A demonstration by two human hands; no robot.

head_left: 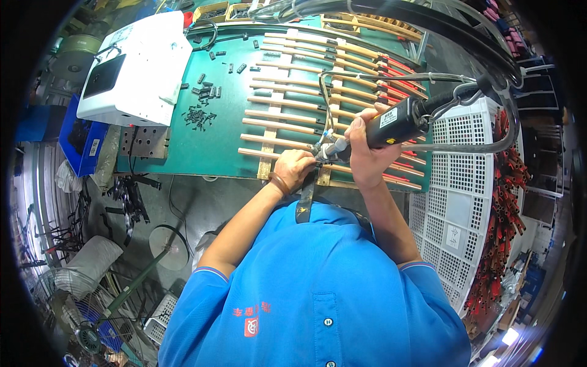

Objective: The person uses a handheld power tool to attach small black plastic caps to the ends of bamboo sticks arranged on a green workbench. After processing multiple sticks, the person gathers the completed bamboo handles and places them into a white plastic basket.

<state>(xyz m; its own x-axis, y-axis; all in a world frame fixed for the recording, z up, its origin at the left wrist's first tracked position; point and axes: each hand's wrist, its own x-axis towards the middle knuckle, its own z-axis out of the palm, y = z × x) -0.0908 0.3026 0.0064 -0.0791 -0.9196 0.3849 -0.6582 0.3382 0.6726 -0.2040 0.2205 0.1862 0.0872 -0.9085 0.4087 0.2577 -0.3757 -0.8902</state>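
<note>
My right hand [367, 160] is wrapped round a black power screwdriver [400, 120], tilted so its metal nose [333, 148] points down to the left. That nose meets the near end of a row of slim wooden sticks [278, 104] with red ends. Close beside the tip, my left hand [292, 169] has its fingers pressed together at the nearest stick; what they pinch is hidden. The sticks lie side by side across two wooden rails [269, 147], and small black fittings [319, 107] sit along them. A black strap [306, 199] hangs below the tip.
The green table [226, 147] bears loose black parts [205, 92], a pile of screws [199, 116] and a white machine [140, 73]. A blue bin [79, 137] is at left. Hoses [440, 18] arch overhead. White crates [452, 202] and red-and-black sticks [501, 202] stand right; a fan [79, 318] lower left.
</note>
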